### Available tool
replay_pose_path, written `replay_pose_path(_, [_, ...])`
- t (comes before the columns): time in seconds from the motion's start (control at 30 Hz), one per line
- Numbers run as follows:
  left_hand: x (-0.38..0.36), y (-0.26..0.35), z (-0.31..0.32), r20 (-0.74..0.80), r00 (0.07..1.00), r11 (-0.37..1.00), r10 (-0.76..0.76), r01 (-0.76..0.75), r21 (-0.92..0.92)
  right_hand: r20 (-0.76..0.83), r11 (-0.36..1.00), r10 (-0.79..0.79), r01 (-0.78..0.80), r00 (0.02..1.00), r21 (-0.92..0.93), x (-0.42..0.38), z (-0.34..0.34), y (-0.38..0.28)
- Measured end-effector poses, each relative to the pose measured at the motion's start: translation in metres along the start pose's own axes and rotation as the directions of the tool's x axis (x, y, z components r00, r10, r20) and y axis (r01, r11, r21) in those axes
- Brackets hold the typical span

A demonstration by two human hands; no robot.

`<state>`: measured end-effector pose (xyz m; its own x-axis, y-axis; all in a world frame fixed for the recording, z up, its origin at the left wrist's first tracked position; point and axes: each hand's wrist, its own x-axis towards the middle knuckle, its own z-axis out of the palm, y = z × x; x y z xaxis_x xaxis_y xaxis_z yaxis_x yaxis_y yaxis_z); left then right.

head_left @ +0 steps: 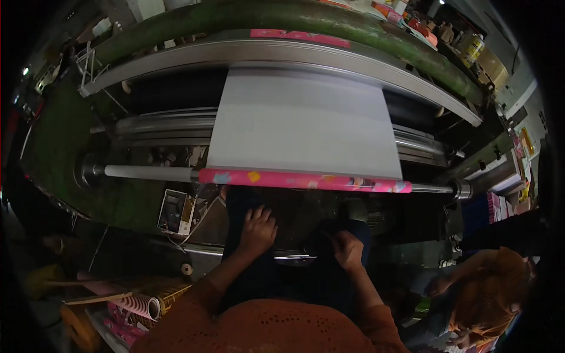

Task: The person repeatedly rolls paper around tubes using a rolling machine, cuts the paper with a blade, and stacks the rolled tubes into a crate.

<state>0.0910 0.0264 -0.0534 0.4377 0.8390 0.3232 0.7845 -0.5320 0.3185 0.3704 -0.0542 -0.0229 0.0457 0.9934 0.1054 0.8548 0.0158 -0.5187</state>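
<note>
My left hand (259, 231) lies on my left knee with its fingers stretched out, holding nothing I can see. Over my right thigh, my right hand (348, 249) is closed, its thumb and fingers pressed together; whatever may be in it is too dark to make out. In front of both hands, a pink patterned roll (306, 180) sits on a metal shaft (432, 188) across the machine. A wide white sheet (303, 126) runs from under the upper metal bar (282, 52) down to that roll. Neither hand touches the roll or sheet.
A green machine roller (235, 22) spans the back. An open box (176, 212) stands below the shaft at left. Cardboard tubes and a yellow crate (172, 296) are at lower left. Another person in an orange top (488, 294) is at lower right.
</note>
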Motion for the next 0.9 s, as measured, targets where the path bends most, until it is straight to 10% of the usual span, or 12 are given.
replay_pose_path(0.2, [0.003, -0.001, -0.002, -0.008, 1.000, 1.000, 0.007, -0.007, -0.030, 0.296, 0.981, 0.107, -0.149, 0.949, 0.124, 0.036, -0.034, -0.030])
replay_pose_path(0.33, [0.009, -0.001, -0.004, 0.120, 0.993, 0.999, 0.025, -0.021, -0.034, 0.039, 0.792, -0.166, 0.110, 0.985, 0.601, 0.109, -0.082, -0.133])
replay_pose_path(0.47, [0.019, 0.005, -0.009, 0.234, 0.972, 0.974, -0.015, 0.068, -0.218, -0.058, 0.820, -0.462, 0.450, 0.885, 0.354, 0.210, -0.073, -0.220])
replay_pose_path(0.63, [0.037, 0.017, -0.096, -0.415, 0.879, 0.950, 0.235, -0.298, -0.094, 0.082, 0.821, -0.517, 0.468, 0.852, 0.327, 0.279, 0.006, -0.252])
replay_pose_path(0.9, [0.085, -0.014, -0.146, -0.224, 0.969, 0.987, 0.104, -0.073, 0.144, 0.111, 0.818, -0.570, 0.549, 0.814, 0.170, 0.280, 0.026, -0.266])
